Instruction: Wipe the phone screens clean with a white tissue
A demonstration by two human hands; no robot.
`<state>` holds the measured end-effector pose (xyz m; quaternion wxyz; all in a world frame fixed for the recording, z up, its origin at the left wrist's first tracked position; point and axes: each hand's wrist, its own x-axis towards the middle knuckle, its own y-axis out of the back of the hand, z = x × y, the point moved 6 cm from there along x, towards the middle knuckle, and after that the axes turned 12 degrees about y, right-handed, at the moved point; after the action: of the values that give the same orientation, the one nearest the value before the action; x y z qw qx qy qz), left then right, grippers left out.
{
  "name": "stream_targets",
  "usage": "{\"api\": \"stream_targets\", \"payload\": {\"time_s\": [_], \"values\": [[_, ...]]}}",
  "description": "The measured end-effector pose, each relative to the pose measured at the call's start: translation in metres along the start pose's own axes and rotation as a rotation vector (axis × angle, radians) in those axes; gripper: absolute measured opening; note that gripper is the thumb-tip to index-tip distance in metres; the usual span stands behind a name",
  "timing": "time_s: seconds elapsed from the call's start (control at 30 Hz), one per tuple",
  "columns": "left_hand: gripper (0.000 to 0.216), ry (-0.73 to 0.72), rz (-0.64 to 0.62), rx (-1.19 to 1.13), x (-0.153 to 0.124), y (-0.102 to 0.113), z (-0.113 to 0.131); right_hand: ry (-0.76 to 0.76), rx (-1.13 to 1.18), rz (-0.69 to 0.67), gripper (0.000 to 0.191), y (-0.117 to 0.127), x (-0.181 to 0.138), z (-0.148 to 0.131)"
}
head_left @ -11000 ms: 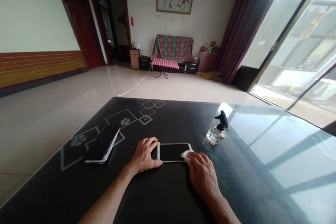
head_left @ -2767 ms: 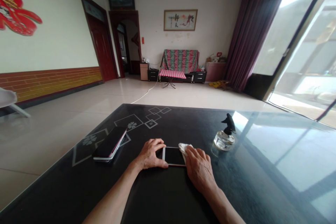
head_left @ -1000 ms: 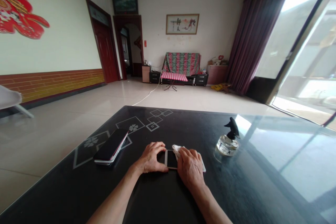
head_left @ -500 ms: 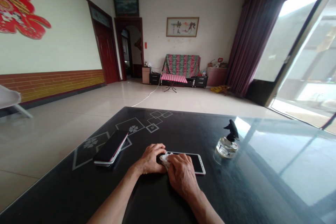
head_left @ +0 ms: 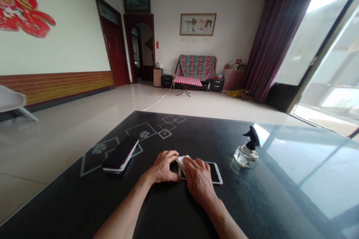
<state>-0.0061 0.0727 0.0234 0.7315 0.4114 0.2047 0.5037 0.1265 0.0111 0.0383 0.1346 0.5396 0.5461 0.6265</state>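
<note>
A white-framed smartphone (head_left: pixel 216 173) with a dark screen lies flat on the black table. My left hand (head_left: pixel 163 168) grips its left end, the thumb at the near edge and the fingers curled toward the far side. Bunched under the fingers of my right hand (head_left: pixel 199 179) is a crumpled white tissue (head_left: pixel 182 160), pressed onto the screen near the left end. My right hand hides the middle of the phone. Left of my hands is a small stack of phones (head_left: pixel 122 155). To the right stands a clear spray bottle (head_left: pixel 246 155) with a black trigger head.
The glossy black table (head_left: pixel 84 209) has pale square and flower patterns at its far left. Beyond it are a small table with a checked cloth (head_left: pixel 187 81), a white chair (head_left: pixel 12 99) at left and a purple curtain (head_left: pixel 283 41) by the glass door.
The tissue and my right hand have shifted slightly toward the phone's far edge, uncovering part of its lower left. My left hand stays at the phone's left end. The whole view has tilted slightly.
</note>
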Motion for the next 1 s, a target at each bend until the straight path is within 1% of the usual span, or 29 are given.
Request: {"api": "stream_targets", "payload": {"time_s": [0.13,0.3,0.53,0.7,0.9,1.0], "values": [[0.063,0.015,0.010,0.005,0.001,-0.002,-0.004,0.017,0.053,0.007,0.024,0.005,0.001,-0.006],[0.059,-0.012,0.026,0.013,0.002,-0.003,-0.006,0.015,0.107,0.021,0.018,0.010,0.000,-0.013],[0.056,-0.029,0.038,0.018,0.001,-0.004,-0.005,-0.015,0.077,0.037,0.015,0.012,-0.007,-0.016],[0.063,-0.027,0.013,0.031,0.001,-0.003,-0.003,0.023,0.020,0.017,0.021,0.009,-0.003,-0.013],[0.063,-0.020,0.010,0.033,0.000,-0.001,0.000,0.039,0.007,-0.014,0.029,0.007,0.001,-0.012],[0.062,-0.019,0.001,0.033,0.001,-0.002,-0.001,0.051,0.015,-0.012,0.027,0.009,0.001,-0.014]]}}
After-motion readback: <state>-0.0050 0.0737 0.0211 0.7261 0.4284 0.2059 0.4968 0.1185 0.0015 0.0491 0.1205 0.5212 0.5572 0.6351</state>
